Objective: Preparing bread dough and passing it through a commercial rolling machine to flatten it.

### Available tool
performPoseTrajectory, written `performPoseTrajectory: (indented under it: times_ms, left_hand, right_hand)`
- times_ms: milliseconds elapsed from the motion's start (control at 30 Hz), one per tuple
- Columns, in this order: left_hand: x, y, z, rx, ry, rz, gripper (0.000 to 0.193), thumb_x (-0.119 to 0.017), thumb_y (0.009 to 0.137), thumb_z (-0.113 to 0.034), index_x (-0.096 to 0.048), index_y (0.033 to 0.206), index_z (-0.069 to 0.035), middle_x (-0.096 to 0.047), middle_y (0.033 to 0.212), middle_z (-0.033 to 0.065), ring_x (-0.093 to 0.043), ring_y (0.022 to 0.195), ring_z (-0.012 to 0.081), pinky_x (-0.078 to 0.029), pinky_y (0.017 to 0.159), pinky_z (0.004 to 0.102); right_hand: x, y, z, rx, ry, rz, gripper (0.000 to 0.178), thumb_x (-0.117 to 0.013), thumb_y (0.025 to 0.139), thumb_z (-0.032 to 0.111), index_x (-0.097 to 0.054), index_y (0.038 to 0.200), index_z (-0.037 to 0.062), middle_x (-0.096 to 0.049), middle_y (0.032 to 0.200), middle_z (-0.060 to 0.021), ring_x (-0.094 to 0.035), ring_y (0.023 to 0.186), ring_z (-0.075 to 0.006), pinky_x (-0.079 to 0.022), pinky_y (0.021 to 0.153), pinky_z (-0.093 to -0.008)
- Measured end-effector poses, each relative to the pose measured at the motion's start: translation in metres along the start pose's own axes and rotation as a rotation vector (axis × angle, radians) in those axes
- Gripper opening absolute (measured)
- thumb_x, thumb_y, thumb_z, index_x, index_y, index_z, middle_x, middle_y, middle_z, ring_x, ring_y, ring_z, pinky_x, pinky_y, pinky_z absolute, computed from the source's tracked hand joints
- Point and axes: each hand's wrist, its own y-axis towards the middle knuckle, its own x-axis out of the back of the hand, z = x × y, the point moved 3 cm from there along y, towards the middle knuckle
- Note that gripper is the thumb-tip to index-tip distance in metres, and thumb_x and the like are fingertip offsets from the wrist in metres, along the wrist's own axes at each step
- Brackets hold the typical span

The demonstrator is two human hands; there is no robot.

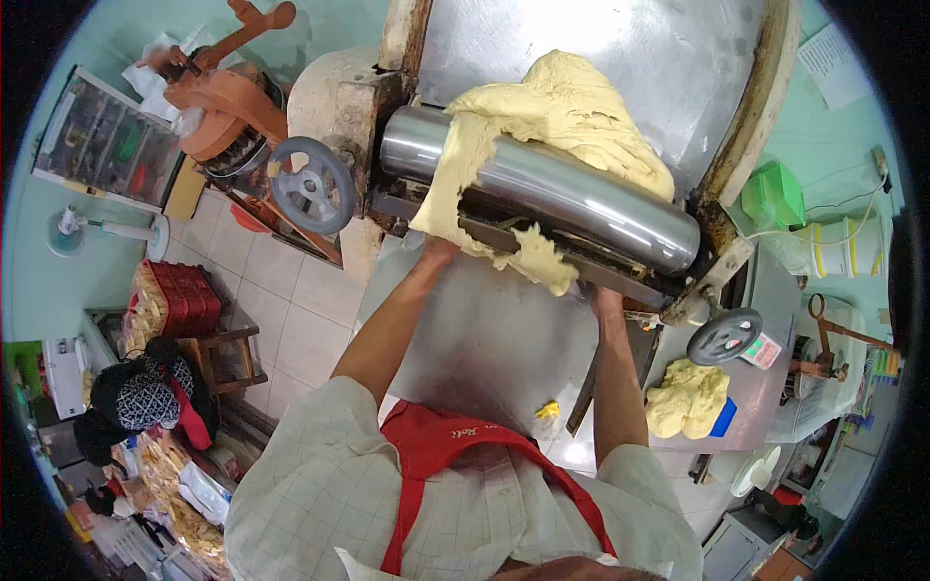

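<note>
Checked shirt, left hand, right hand near dough, can't tell either grip, red crate holding packets

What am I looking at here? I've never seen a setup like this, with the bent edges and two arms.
This single view comes from a fisheye camera worn on the person's head, looking down; the lens bends straight edges. There is no robot: the bare left hand and right hand are the wearer's own.

They reach under the front of a machine with a shiny metal roller. Behind the roller, a big mass of pale yellow dough lies on a metal tray; a ragged strip drapes over its left part. The fingers are hidden, so I cannot tell what is held.

More dough sits to the right, beside something blue.
</note>
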Motion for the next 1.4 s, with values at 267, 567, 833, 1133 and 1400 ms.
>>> performPoseTrajectory:
  times_ms: [267,567,833,1133,1400]
  left_hand:
    - [-0.06,-0.012,-0.012,0.549,-0.748,0.13,0.048,-0.065,0.097,-0.021,-0.054,0.141,-0.005,-0.062,0.138,0.0136,-0.061,0.124,0.0331,-0.051,0.104,0.0472]
    - [-0.046,-0.101,-0.046,1.029,-1.256,0.448,0.046,-0.063,0.105,-0.028,-0.05,0.145,-0.011,-0.062,0.137,0.006,-0.062,0.123,0.0207,-0.055,0.101,0.0413]
    - [0.035,-0.157,-0.034,0.275,0.118,0.658,0.074,-0.077,0.087,-0.054,-0.055,0.143,-0.013,-0.06,0.142,0.0102,-0.061,0.126,0.0282,-0.048,0.11,0.0406]
    - [0.148,-0.104,-0.119,0.108,0.156,1.177,0.086,-0.083,0.072,-0.06,-0.061,0.141,-0.013,-0.066,0.137,0.016,-0.064,0.121,0.0389,-0.052,0.102,0.0459]
    - [0.127,-0.047,-0.103,0.505,-0.498,0.252,0.09,-0.085,0.074,-0.034,-0.046,0.148,0.0,-0.058,0.142,0.0272,-0.058,0.13,0.0418,-0.05,0.106,0.0448]
  right_hand:
    - [-0.005,0.03,-0.023,0.162,-0.946,0.061,0.046,-0.069,0.101,0.035,-0.061,0.137,0.0062,-0.064,0.13,-0.0097,-0.06,0.118,-0.0226,-0.048,0.104,-0.0391]
    - [-0.132,-0.083,0.008,-0.401,-0.046,0.052,0.053,-0.063,0.1,0.043,-0.055,0.142,0.0117,-0.066,0.131,-0.0072,-0.067,0.114,-0.0261,-0.061,0.083,-0.0427]
    - [-0.134,-0.154,0.0,-0.412,-0.016,0.025,0.054,-0.064,0.101,0.037,-0.056,0.138,-0.0013,-0.069,0.126,-0.0127,-0.068,0.107,-0.0259,-0.059,0.081,-0.0396]
    - [-0.121,-0.236,-0.02,-0.352,-0.296,-0.03,0.049,-0.068,0.096,0.035,-0.067,0.122,-0.0074,-0.073,0.113,-0.0133,-0.071,0.099,-0.0228,-0.061,0.077,-0.0372]
    - [-0.138,-0.17,0.072,-0.28,0.362,0.102,0.046,-0.066,0.097,0.036,-0.062,0.129,0.003,-0.071,0.107,-0.0106,-0.071,0.096,-0.0234,-0.059,0.087,-0.0446]
